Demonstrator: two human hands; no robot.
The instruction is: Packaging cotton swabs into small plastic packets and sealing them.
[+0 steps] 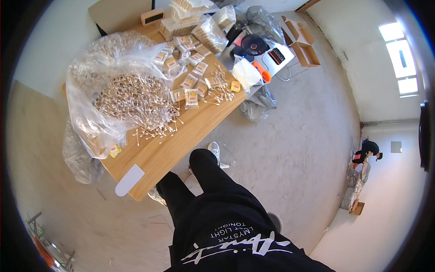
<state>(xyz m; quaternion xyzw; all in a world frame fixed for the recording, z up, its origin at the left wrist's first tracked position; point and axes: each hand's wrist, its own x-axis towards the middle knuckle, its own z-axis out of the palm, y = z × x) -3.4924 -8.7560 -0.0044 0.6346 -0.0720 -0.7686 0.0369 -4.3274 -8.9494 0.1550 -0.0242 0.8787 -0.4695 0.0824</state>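
Observation:
Neither my left hand nor my right hand shows in the head view. In front of me is a wooden table (199, 122). A large heap of cotton swabs (136, 97) spills from a clear plastic bag (81, 122) on its left part. Several small clear packets of swabs (191, 97) lie to the right of the heap. A smaller pile of loose swabs (222, 90) sits by the right edge, beside a small yellow piece (235, 86). A white rounded card (130, 180) lies at the near left corner.
Bundled swab packs (210, 35) and a small clock (152, 17) stand at the back. Right of the table are a black fan (254, 45), an orange container (263, 72) and an open cardboard box (305, 51). Another person (369, 148) bends over a table far right.

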